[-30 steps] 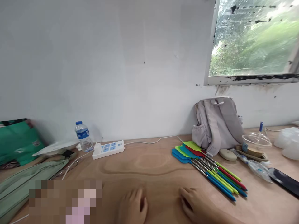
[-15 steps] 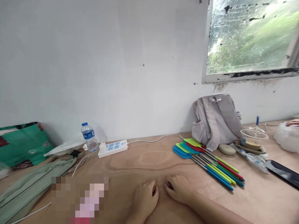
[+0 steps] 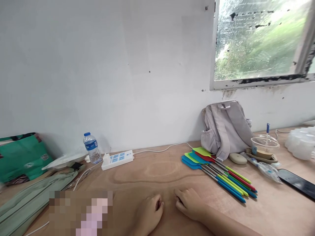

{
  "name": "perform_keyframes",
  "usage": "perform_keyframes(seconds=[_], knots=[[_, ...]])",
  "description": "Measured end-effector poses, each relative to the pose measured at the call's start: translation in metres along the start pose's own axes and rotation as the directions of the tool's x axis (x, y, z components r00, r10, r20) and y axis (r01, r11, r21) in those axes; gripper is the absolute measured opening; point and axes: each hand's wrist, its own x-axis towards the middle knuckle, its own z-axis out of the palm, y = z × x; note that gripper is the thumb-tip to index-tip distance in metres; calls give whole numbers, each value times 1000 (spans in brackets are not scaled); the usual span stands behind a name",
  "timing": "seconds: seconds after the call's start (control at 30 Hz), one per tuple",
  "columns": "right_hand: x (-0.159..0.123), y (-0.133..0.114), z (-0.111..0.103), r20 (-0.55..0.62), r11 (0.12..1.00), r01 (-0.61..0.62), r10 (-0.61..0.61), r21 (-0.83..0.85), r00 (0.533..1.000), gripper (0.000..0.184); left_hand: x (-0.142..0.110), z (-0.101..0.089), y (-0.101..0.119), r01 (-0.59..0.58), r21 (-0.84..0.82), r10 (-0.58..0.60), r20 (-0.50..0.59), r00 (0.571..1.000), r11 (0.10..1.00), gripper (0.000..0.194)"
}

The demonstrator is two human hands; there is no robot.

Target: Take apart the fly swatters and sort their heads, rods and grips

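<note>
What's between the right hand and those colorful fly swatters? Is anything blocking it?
Nothing visible blocks it. Between the right hand and the fly swatters, I see just wooden tabletop.

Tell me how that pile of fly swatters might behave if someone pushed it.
The fly swatters would probably slide and splay, as they lie fanned with no tie visible. The straight, metallic-looking shafts suggest stiffness, while the thin, flat heads may flex. Being so slim, each is probably light for its length.

Multicoloured fly swatters point(image 3: 220, 174), loosely bunched, on table point(image 3: 157, 178)
</note>
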Motion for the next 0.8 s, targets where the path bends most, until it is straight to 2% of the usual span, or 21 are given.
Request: perform_keyframes(seconds=[0.2, 0.27, 0.33, 0.37, 0.4, 0.43, 0.47, 0.53, 0.63, 0.8], knots=[[-12, 13, -6, -28, 1000, 29, -29, 1, 999, 13, 1, -1, 0, -2, -36, 3, 11, 1000, 999, 17], [-20, 31, -14, -80, 1000, 8, -9, -17, 997, 11, 2, -1, 0, 3, -38, -2, 26, 1000, 999, 18], [-29, 61, -25, -158, 997, -76, 71, -23, 985, 10, 3, -1, 0, 5, -34, -4, 34, 999, 999, 19], [-35, 79, -31, -212, 988, -155, 151, -4, 966, 11, 3, 0, -1, 5, -33, -4, 33, 999, 999, 19], [-41, 99, -36, -281, 962, -273, 267, 18, 922, 12, 3, 0, -1, 5, -33, -4, 31, 1000, 999, 19], [-48, 119, -40, -339, 917, -397, 390, 52, 856, 14, 4, 1, -2, 5, -30, -5, 29, 1000, 1000, 19], [-55, 138, -43, -368, 876, -477, 467, 67, 804, 18, 4, 1, -2, 6, -27, -5, 31, 1000, 1000, 19], [-67, 171, -45, -379, 812, -575, 566, 100, 733, 24, 4, 1, -2, 5, -19, -4, 34, 999, 1000, 20], [-79, 200, -39, -329, 770, -620, 630, 151, 703, 26, 4, -1, 0, -6, -3, 6, 41, 999, 1000, 21], [-79, 214, -30, -299, 754, -628, 654, 192, 695, 22, 3, -3, 3, 6, 28, -8, 72, 997, 1000, 20]])
